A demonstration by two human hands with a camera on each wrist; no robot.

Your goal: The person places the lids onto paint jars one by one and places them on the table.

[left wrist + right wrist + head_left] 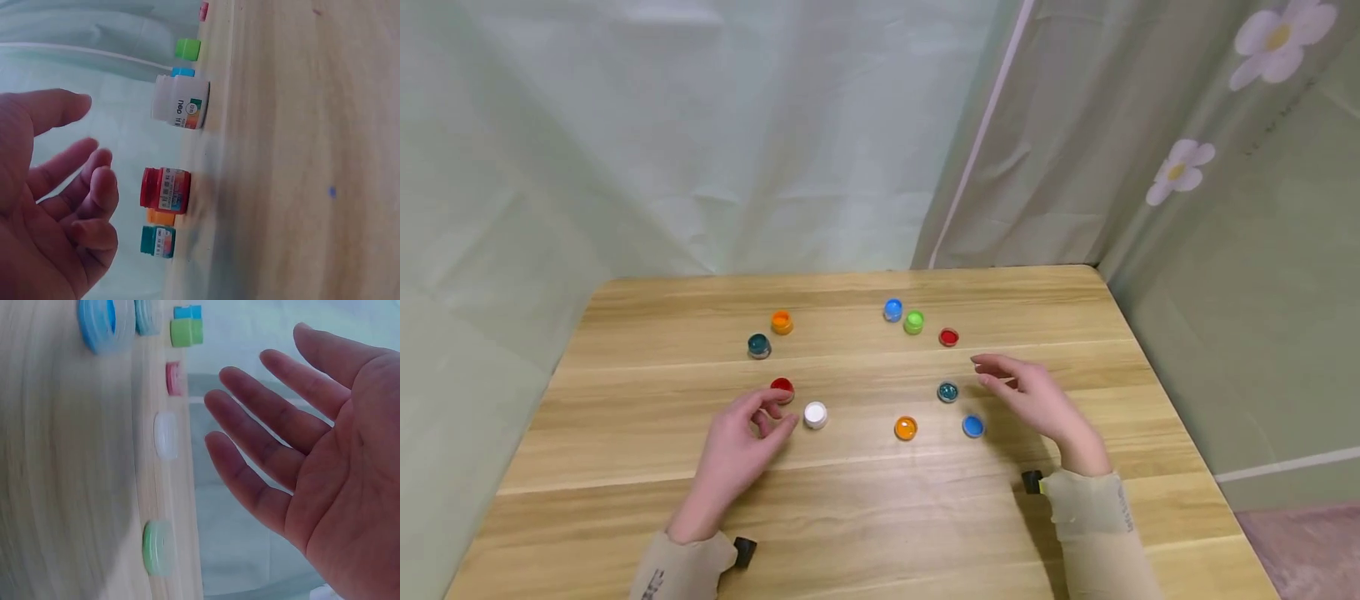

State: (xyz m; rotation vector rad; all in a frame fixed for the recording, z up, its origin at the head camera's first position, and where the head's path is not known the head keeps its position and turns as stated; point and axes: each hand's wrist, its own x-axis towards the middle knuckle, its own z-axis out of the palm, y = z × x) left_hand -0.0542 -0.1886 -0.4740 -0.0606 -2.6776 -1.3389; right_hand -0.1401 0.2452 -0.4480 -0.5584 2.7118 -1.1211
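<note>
My left hand (741, 442) hovers with relaxed, bent fingers beside an uncapped red paint jar (782, 388) and a white paint jar (815, 415). In the left wrist view a gap shows between its fingertips and both the red jar (165, 190) and the white jar (181, 102). Fingers spread, my right hand (1037, 400) is above the tabletop, holding nothing. Near it lie a teal lid (947, 392), a blue lid (973, 426) and a red lid (949, 337). The right wrist view adds a white lid (166, 436) and a green lid (157, 547), hidden in the head view.
Farther back stand open paint jars: orange (782, 322), teal (759, 346), blue (892, 310) and green (913, 322). An orange lid (906, 428) lies near the middle of the wooden table (850, 517). Pale curtains (775, 150) hang behind and beside the table.
</note>
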